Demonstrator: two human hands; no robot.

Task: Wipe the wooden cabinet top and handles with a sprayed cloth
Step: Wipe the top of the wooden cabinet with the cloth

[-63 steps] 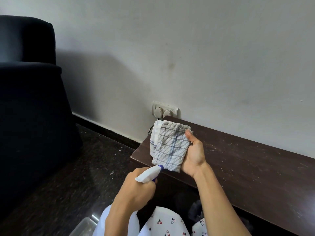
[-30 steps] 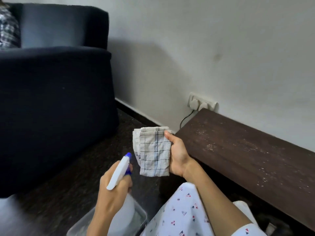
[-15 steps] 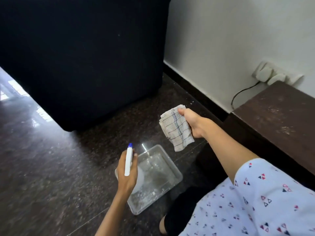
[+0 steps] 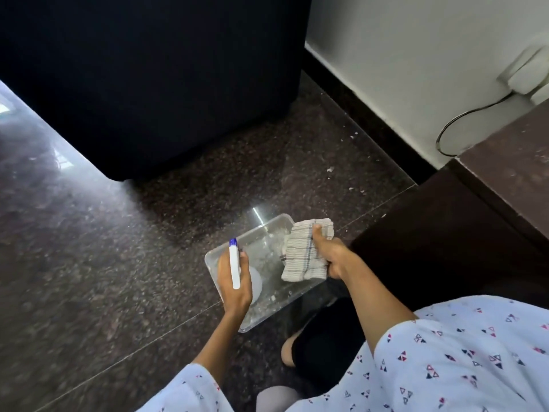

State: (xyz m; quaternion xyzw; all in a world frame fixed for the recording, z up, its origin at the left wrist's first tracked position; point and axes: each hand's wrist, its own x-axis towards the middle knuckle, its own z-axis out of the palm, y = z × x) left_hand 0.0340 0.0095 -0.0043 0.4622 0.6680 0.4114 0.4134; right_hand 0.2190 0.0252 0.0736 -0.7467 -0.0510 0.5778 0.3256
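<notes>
**Cloth in hand, spray bottle going down into the tray; cabinet not yet wiped**

The cloth (image 4: 306,251), a folded checked rag, is held in the right hand (image 4: 329,257) above the far right corner of the clear plastic tray (image 4: 252,233) on the floor. The thumb presses across the top of the folds and the fingers are clamped round the bundle from below, which keeps it bunched as a compact pad, ready for wiping. Whether it is damp cannot be told from this view.

The left hand (image 4: 234,281) grips the spray bottle (image 4: 234,263); its fingers are curled round the neck, with the white head and blue nozzle pointing away from the person. The bottle's body sits low inside the tray near its left edge. In my judgement it is being parked there to free the hand, the tray serving as the holder for the cleaning kit; contact with the tray floor cannot be confirmed.

The wooden cabinet (image 4: 511,162) stands at the right, well apart from the cloth. Its top shows pale specks of dust near the visible corner. No handles are in view.

Beyond, a dark sofa (image 4: 148,78) stands on the speckled stone floor (image 4: 89,248). A cable (image 4: 463,120) runs down the wall (image 4: 416,55) from a socket beside the cabinet.

Risk noted: wiping near the corner brings a wet cloth close to the socket.
</notes>
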